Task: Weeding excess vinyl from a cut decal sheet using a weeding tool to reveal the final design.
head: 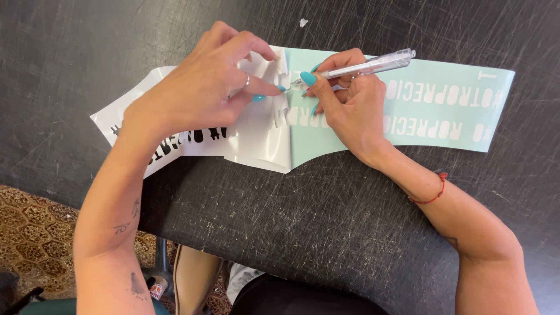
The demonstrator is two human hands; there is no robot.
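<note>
At frame centre, the left hand pinches peeled white vinyl; the right hand grips a clear pen tool over the mint sheet on the desk

Two hands are seen: a left hand and a right hand. One pen, one vinyl sheet and one bench are counted.

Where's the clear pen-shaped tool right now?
In the head view, the clear pen-shaped tool is in the right hand, right of centre, its tip at the peeled white vinyl on the mint backing sheet.
</note>
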